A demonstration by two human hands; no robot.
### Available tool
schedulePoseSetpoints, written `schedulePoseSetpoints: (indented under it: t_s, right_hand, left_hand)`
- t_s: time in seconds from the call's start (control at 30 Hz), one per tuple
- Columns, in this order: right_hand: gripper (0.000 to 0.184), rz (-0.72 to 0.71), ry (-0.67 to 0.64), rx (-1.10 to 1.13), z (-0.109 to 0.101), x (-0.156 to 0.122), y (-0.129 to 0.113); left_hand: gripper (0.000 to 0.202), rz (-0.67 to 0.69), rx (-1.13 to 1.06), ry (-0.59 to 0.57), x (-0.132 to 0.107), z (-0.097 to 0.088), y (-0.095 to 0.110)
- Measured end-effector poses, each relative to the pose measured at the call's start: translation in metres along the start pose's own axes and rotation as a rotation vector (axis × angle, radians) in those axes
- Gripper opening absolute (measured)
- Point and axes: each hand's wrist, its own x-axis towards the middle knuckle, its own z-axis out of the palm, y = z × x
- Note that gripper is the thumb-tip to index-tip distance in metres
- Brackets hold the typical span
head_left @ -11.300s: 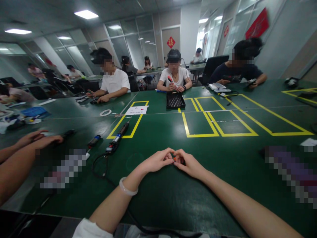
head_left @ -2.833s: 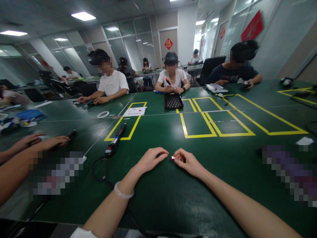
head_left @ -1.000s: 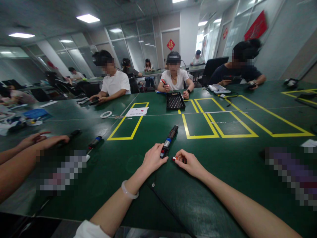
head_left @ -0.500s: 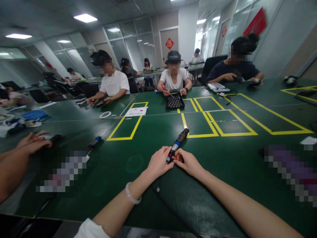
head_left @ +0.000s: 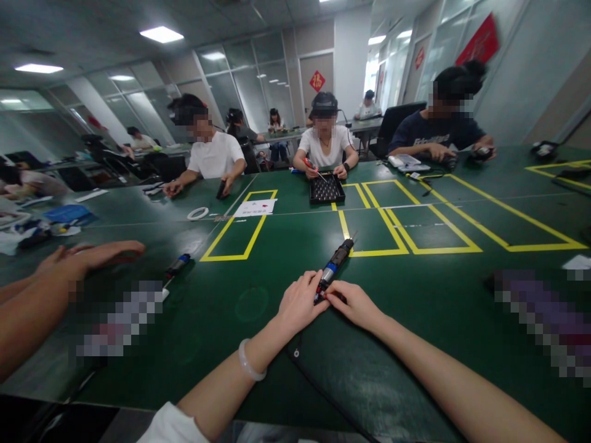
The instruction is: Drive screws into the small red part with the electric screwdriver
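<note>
A slim motor assembly [head_left: 335,261] lies slantwise on the green table in front of me. It has a dark front section, a silver barrel with a blue band, and a thin tip pointing away. My left hand [head_left: 300,298] is closed round its near end from the left side. With fingertips pinched, my right hand [head_left: 353,301] works at that same end, where small red and dark parts show between the fingers. Exactly what the right fingers grip is hidden. A black cord [head_left: 318,387] with a small ring runs across the table below my hands.
A similar blue-banded motor assembly [head_left: 178,266] lies to the left, near a co-worker's hand [head_left: 108,252]. Yellow tape [head_left: 443,250] marks rectangles on the table. Across from me a person holds a red-handled screwdriver over a black tray [head_left: 314,198]. A white tape roll [head_left: 197,213] lies at far left.
My right fingers have shifted slightly at the near end, and the orange-red part there is now more covered. The co-worker's hand at left has moved right.
</note>
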Motion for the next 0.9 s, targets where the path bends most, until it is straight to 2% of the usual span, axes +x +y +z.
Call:
schedulePoseSetpoints:
  t_s: [0.23, 0.4, 0.57, 0.9]
  right_hand:
    - [0.014, 0.037, 0.045, -0.013, 0.003, -0.004, 0.003]
    - [0.014, 0.052, 0.018, -0.028, 0.002, -0.006, 0.007]
    - [0.012, 0.053, -0.013, -0.029, 0.001, -0.006, 0.008]
    - [0.009, 0.054, -0.022, -0.037, 0.000, -0.006, 0.008]
  left_hand:
    - [0.061, -0.031, 0.107, 0.013, 0.002, 0.000, -0.003]
    - [0.062, -0.090, 0.144, 0.008, -0.003, -0.008, -0.028]
    - [0.062, -0.225, 0.130, -0.021, -0.010, -0.019, -0.080]
    - [0.065, -0.606, 0.107, -0.053, -0.039, -0.036, -0.215]
